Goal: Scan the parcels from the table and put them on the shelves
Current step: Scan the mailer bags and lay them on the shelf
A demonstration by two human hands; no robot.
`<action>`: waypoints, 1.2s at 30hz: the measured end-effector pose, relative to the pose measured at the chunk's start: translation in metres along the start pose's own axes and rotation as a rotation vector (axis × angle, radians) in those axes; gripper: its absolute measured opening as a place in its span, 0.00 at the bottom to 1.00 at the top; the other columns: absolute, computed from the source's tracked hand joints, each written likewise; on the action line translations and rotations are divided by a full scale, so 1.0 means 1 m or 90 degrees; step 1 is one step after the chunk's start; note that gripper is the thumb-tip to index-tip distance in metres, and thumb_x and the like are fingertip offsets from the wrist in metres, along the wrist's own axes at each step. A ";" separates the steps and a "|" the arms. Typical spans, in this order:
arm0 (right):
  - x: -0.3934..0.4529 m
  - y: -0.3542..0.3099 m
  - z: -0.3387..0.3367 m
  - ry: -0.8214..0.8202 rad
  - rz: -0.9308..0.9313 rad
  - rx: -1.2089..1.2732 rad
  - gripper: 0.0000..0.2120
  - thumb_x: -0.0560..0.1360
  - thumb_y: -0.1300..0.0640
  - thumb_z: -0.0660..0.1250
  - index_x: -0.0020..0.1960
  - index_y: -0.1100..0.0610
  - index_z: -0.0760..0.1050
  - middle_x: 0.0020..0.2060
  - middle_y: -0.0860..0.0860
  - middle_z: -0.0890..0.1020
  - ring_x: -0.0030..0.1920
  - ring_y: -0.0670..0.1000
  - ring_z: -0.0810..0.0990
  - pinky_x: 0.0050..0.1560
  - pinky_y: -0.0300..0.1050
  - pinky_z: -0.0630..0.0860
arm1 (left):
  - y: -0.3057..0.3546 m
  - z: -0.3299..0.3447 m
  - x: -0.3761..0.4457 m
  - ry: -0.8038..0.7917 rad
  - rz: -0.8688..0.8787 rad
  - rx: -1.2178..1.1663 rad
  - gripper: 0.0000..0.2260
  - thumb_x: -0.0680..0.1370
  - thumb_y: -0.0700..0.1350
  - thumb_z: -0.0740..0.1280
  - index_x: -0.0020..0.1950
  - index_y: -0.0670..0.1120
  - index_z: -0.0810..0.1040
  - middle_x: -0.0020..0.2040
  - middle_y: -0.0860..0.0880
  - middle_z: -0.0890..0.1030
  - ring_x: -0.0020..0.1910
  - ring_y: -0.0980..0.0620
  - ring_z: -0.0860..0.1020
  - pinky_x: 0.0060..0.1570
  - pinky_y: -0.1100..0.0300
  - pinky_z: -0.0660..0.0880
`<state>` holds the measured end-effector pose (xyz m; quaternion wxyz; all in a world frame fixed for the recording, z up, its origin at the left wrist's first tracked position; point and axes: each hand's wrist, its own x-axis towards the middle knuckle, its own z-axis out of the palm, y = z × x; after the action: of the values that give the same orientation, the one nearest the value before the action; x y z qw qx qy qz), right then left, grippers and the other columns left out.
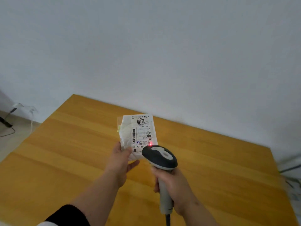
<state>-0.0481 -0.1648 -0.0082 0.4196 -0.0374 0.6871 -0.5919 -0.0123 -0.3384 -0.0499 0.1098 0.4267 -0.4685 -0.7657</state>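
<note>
A small parcel (138,134) in a clear plastic bag with a white shipping label is held above the wooden table (65,144). My left hand (121,162) pinches its near left corner, thumb on top and fingers underneath. My right hand (172,185) grips the handle of a grey and black barcode scanner (160,158). The scanner's head points at the label, and a red light spot shows on the barcode near the label's lower edge.
A white wall stands behind the table. On the floor at far left lie cables and a dark stand (8,123). Pale objects, partly cut off, sit past the table's right edge (293,185).
</note>
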 end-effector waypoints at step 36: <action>-0.255 0.074 -0.033 0.251 -0.100 -0.014 0.02 0.76 0.54 0.73 0.45 0.52 0.81 0.31 0.45 0.80 0.33 0.48 0.76 0.34 0.35 0.73 | -0.076 0.004 -0.222 -0.187 0.037 0.288 0.07 0.72 0.35 0.67 0.47 0.43 0.82 0.44 0.41 0.85 0.43 0.43 0.81 0.46 0.49 0.78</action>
<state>0.1289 0.0233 0.0632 0.2290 0.0210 0.7572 -0.6113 0.1380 -0.1691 0.0115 -0.0354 0.3108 -0.6509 -0.6917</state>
